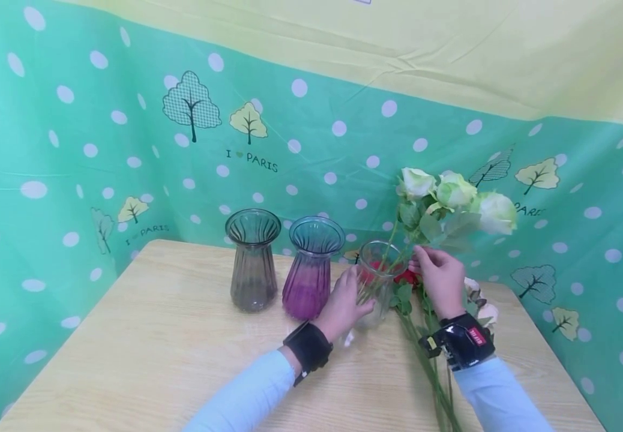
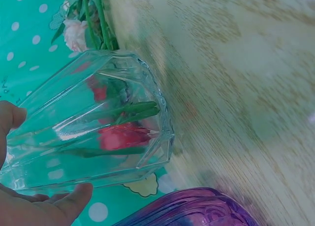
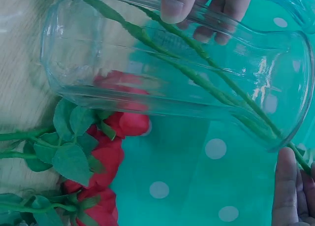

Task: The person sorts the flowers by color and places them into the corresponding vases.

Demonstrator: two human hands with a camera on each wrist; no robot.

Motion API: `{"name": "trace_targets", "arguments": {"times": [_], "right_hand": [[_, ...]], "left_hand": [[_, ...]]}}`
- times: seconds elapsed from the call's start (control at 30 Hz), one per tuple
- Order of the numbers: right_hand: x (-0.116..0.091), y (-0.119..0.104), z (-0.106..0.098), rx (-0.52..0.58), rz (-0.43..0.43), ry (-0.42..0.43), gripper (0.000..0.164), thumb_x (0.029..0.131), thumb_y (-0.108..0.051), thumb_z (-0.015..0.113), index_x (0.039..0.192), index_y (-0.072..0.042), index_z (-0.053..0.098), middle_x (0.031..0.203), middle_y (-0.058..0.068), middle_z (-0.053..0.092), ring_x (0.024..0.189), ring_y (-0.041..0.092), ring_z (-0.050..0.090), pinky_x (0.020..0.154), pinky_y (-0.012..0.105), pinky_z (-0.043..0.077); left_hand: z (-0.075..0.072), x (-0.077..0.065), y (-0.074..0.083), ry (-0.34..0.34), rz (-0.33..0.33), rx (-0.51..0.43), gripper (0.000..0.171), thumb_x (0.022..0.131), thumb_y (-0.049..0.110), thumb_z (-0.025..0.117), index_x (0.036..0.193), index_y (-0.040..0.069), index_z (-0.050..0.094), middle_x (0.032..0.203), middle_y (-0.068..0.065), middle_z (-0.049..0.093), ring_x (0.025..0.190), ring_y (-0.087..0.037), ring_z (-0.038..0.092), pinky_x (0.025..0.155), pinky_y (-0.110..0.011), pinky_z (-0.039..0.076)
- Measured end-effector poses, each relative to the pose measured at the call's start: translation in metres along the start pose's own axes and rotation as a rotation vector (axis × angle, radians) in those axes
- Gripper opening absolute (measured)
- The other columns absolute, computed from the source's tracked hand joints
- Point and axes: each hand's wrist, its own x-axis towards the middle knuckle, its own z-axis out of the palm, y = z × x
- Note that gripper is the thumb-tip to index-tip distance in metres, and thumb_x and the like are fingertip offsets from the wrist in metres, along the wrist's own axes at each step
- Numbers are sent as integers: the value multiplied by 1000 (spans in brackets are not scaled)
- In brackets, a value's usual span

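My left hand [image 1: 344, 303] grips the clear glass vase [image 1: 380, 297] from its left side. In the left wrist view, its thumb and fingers lie on opposite sides of the glass [image 2: 83, 132]. Green stems [image 3: 197, 78] slant down through the vase's mouth, their cut ends inside near the base. Just outside the rim, my right hand [image 1: 441, 279] pinches these stems. Whitish-green roses [image 1: 456, 192] top them, above and to the right of the vase. Red roses [image 3: 101, 167] lie on the table beside the vase, partly seen through its glass.
A purple vase [image 1: 307, 291] and a grey vase [image 1: 254, 282] stand to the left on the wooden table [image 1: 182, 348]. Long stems [image 1: 430, 366] run toward the front edge under my right wrist. Pale pink flowers [image 1: 488, 313] lie at right. A green polka-dot cloth [image 1: 257, 186] hangs behind.
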Motion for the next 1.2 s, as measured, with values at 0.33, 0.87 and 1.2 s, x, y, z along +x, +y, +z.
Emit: {"name": "trace_targets", "arguments": {"times": [0.33, 0.87, 1.2], "right_hand": [[1, 2, -6, 46, 2, 84, 39, 92, -28, 59, 106, 8, 65, 68, -12, 66, 60, 0, 64, 61, 15, 57], [13, 3, 0, -92, 22, -5, 36, 94, -27, 56, 105, 6, 65, 78, 8, 68, 56, 0, 62, 59, 16, 57], [8, 14, -3, -140, 43, -80, 43, 88, -36, 64, 111, 0, 65, 78, -4, 68, 62, 7, 66, 59, 18, 56]], "left_hand": [[1, 0, -2, -2, 7, -6, 83, 86, 29, 67, 146, -5, 19, 149, -22, 29, 138, -31, 32, 114, -40, 33], [2, 2, -3, -5, 12, -2, 85, 85, 28, 68, 146, -4, 19, 149, -23, 28, 138, -31, 31, 114, -39, 32], [2, 2, -3, -2, 0, -12, 85, 85, 27, 68, 146, -5, 18, 150, -23, 27, 138, -31, 31, 114, -40, 32]]}}
